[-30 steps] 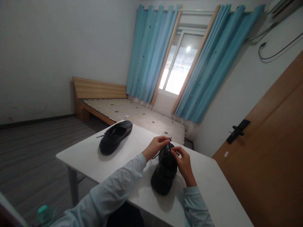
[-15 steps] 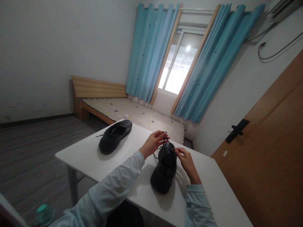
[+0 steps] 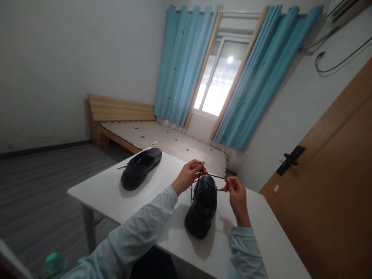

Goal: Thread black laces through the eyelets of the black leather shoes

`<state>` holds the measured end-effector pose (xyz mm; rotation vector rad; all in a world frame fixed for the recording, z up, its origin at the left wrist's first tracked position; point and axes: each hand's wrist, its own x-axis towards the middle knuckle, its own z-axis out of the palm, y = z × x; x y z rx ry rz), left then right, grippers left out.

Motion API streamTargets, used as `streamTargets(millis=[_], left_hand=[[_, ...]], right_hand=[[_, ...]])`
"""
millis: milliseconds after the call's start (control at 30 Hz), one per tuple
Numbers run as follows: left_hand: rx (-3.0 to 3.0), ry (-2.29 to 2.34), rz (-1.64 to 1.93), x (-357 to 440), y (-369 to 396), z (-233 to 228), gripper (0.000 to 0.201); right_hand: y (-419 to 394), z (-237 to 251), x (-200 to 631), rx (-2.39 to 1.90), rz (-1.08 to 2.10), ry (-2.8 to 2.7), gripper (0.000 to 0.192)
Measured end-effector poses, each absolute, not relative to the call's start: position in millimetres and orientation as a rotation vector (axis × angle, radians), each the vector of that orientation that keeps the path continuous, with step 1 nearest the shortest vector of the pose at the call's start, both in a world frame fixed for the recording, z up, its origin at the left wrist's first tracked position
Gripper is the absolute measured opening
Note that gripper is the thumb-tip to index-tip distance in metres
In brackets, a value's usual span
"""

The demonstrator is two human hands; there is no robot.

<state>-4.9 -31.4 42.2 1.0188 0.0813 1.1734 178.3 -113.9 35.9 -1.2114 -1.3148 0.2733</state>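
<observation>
A black shoe (image 3: 202, 209) stands on the white table (image 3: 110, 195) right in front of me, its far end under my hands. My left hand (image 3: 188, 176) pinches one part of its black shoelace (image 3: 213, 176) just above the shoe. My right hand (image 3: 236, 192) pinches the lace's other part to the right. The lace runs taut between the two hands. A second black shoe (image 3: 141, 167) lies on the table's far left part, with neither hand on it.
A wooden bed (image 3: 151, 133) with a patterned mattress stands beyond the table, under a window with blue curtains (image 3: 186, 66). A brown door (image 3: 331, 182) is close on the right. A green-capped bottle (image 3: 54, 263) shows at the bottom left, below the table's edge.
My right hand has moved right, away from the shoe, drawing the lace out straight. My left hand has stayed above the shoe, slightly raised. The other shoe has not moved.
</observation>
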Motion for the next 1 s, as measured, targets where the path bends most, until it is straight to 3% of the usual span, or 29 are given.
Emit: streamTargets(millis=[167,433,533,633,833,1000], left_hand=[[0.926,0.058,1.225,-10.9,-27.4,45.9,0.029],[0.885,0.103,1.243,-13.3,-26.1,48.8,0.032],[0.803,0.129,1.320,-16.6,-19.7,49.1,0.033],[0.715,0.124,1.407,-21.4,-11.5,49.6,0.034],[0.656,0.135,1.428,-23.9,-7.2,49.0,0.033],[0.699,0.139,1.415,-23.5,-11.0,49.8,0.033]], right_hand=[[-112.7,34.8,186.7,-1.360,-0.098,-1.645,0.020],[-92.3,5.8,217.1,-1.490,-0.356,-1.754,0.021],[-98.0,8.7,220.1,-1.542,-0.450,-1.678,0.013],[-106.2,18.2,215.0,-1.529,-0.339,-1.544,0.011],[-117.2,36.6,196.3,-1.230,0.374,-1.330,0.025],[-120.8,41.7,190.5,-1.105,0.310,-1.205,0.024]])
